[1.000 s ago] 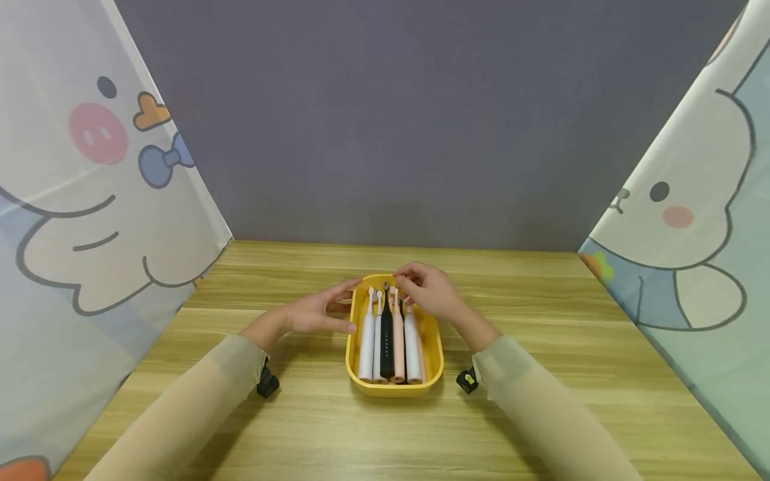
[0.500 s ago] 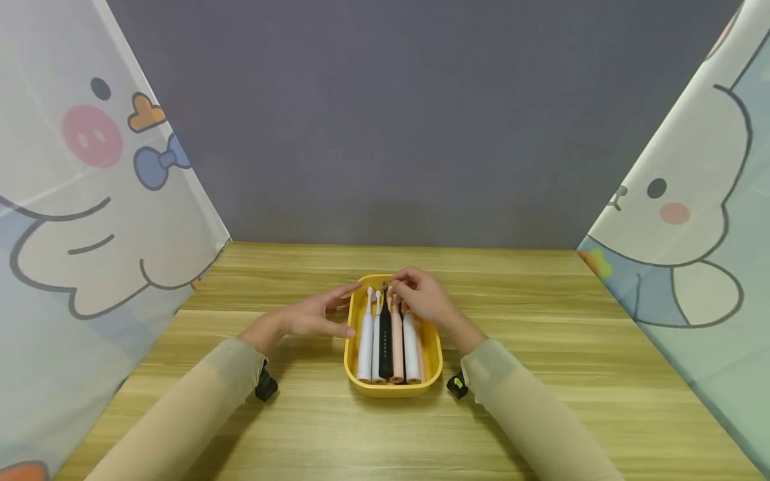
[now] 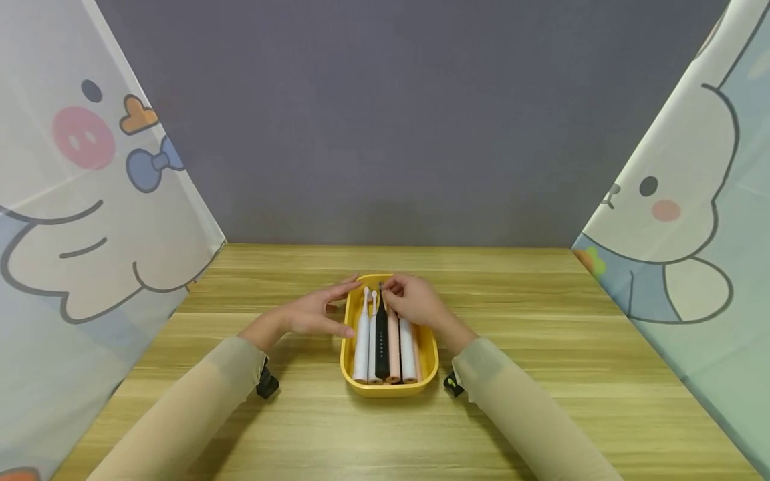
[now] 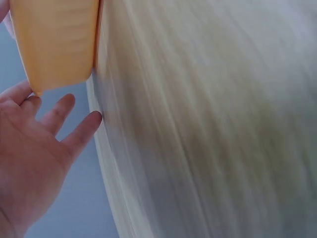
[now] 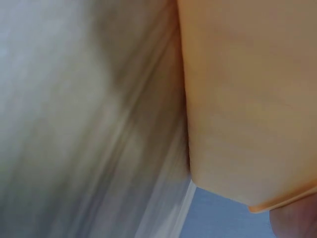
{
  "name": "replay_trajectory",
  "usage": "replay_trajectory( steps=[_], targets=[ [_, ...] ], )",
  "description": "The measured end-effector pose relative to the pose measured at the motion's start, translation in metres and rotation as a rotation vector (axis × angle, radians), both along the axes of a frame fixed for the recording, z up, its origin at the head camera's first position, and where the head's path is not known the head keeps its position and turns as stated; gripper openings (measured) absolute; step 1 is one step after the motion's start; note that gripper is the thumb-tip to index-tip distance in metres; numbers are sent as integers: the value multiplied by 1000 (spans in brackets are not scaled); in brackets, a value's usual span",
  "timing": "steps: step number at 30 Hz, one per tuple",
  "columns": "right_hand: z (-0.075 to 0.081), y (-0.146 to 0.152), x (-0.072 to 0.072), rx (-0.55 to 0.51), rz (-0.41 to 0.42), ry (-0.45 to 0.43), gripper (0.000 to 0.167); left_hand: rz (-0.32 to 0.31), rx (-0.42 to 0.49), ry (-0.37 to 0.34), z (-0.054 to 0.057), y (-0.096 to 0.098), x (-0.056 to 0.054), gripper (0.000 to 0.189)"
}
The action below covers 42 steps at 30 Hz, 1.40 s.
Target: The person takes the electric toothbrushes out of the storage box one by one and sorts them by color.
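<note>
In the head view a yellow bin (image 3: 388, 392) holds several electric toothbrushes lying lengthwise, heads toward the far end. From the left come a white toothbrush (image 3: 361, 347), a second white one (image 3: 373, 351), a black one (image 3: 381, 344), a pink one (image 3: 394, 347) and another white one (image 3: 408, 351). My left hand (image 3: 313, 314) spreads its fingers along the bin's left side. My right hand (image 3: 415, 304) reaches over the far right rim, bent fingertips beside the black toothbrush's head. Whether they pinch it is unclear; the hand hides the pink toothbrush's head.
The bin stands on a wood-grain table (image 3: 289, 427). A grey panel (image 3: 385, 127) rises behind the table, and cartoon-printed cloths (image 3: 656, 267) flank it on both sides. In both wrist views the bin's outer wall (image 5: 247, 99) looms close.
My right hand has shifted slightly left, from near the pink toothbrush's head to the black one's. My left hand has stayed at the bin's left side. The whole head view has drifted a little.
</note>
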State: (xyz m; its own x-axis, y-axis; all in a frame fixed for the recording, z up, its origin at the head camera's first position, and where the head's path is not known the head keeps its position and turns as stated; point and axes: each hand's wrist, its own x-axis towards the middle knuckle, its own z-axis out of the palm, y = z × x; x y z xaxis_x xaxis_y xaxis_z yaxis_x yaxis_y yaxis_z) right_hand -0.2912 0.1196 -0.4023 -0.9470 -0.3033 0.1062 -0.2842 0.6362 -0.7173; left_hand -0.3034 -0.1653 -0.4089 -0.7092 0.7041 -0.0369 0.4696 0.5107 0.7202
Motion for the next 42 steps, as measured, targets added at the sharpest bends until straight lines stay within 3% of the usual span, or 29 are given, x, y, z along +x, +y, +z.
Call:
replay_trajectory(
  steps=[7, 19, 25, 42],
  targets=[
    [4, -3, 0, 77, 1, 27, 24, 21, -34, 1, 0, 0, -3, 122],
    [3, -5, 0, 103, 9, 22, 26, 12, 23, -129, -5, 0, -4, 130],
    [3, -5, 0, 111, 26, -20, 31, 5, 5, -112, -5, 1, -4, 129],
    [5, -8, 0, 174, -18, -21, 37, 31, -7, -141, -2, 1, 2, 131]
  ],
)
